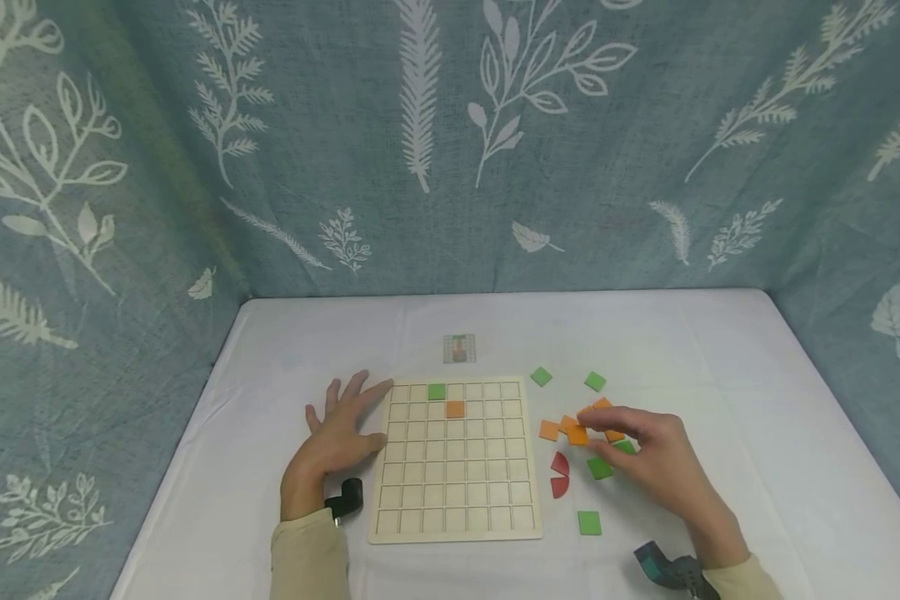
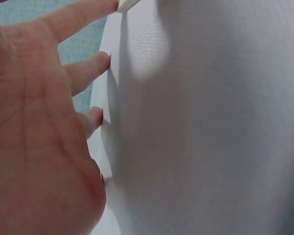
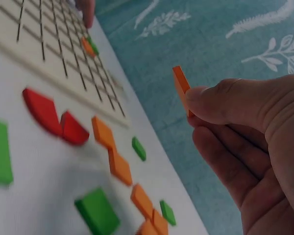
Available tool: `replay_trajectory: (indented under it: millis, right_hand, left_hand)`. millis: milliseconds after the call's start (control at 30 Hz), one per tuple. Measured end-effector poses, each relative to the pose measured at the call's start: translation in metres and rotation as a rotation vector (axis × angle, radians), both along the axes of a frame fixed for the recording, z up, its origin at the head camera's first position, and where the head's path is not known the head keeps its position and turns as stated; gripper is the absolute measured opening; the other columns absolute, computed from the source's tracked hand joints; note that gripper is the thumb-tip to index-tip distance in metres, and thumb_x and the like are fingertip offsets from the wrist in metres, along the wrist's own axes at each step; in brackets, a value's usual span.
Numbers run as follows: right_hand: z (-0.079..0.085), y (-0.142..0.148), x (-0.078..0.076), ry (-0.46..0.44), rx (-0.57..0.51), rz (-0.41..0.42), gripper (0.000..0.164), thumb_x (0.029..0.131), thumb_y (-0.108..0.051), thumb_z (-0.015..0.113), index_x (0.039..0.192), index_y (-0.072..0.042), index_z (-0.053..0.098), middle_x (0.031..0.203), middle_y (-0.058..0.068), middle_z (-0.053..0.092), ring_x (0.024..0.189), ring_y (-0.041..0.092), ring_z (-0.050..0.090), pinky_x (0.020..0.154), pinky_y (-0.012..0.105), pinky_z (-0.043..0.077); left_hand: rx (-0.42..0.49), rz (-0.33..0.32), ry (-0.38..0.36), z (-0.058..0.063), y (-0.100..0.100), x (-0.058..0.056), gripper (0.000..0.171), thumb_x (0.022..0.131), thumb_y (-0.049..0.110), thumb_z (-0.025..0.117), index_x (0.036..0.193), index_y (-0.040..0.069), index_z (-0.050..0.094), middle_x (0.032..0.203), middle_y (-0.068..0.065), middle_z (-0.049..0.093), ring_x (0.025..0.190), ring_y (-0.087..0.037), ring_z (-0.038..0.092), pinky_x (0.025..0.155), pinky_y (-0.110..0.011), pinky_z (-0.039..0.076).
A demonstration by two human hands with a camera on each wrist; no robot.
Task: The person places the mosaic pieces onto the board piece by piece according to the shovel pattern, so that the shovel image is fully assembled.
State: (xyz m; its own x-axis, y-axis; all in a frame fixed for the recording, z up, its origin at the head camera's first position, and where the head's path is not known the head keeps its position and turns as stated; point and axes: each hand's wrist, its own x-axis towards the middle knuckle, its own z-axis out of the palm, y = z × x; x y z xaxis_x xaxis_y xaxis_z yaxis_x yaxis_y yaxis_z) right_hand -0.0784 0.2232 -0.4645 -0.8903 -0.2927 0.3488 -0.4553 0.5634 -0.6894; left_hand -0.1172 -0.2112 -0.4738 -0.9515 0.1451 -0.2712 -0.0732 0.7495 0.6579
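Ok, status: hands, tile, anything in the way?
Right hand pinching raised orange tile. Left hand touching grid board. Second orange tile lying between held tile and board.

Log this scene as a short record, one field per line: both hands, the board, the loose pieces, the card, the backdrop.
Right hand: pinches an orange square above the table
Left hand: fingers spread, touching the board's left edge
Board: pale grid; green tile in the farthest row, orange tile in the next
Loose pieces: orange squares, green squares and two red curved pieces, right of the board
Card: small, grid-printed, beyond the board's far edge
Backdrop: blue-green cloth with pale leaf prints
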Motion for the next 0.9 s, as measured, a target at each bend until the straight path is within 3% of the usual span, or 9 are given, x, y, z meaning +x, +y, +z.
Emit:
replay_trajectory:
  millis: [567, 900]
  right_hand:
    - [0.001, -0.048, -0.033, -0.004, -0.099, 0.117, 0.036, 0.083, -0.001, 0.092, 0.116, -0.012, 0.085, 0.111, -0.007, 0.085, 0.108, 0.012, 0.079, 0.101, 0.014, 0.055]
    - [0.001, -0.078, -0.043, -0.076, -0.098, 0.158, 0.030, 0.091, -0.009, 0.087, 0.120, -0.017, 0.084, 0.119, -0.006, 0.084, 0.114, 0.017, 0.080, 0.103, 0.042, 0.064]
  left_hand:
    - [-0.001, -0.008, -0.004, 0.000, -0.002, 0.000, 0.089, 0.082, 0.009, 0.072, 0.167, 0.013, 0.046, 0.183, -0.024, 0.011, 0.167, -0.054, -0.013, 0.121, -0.083, -0.020]
    - [0.006, -0.007, -0.002, 0.002, -0.001, 0.000, 0.089, 0.082, 0.009, 0.072, 0.167, 0.013, 0.046, 0.183, -0.024, 0.012, 0.167, -0.054, -0.013, 0.121, -0.083, -0.021]
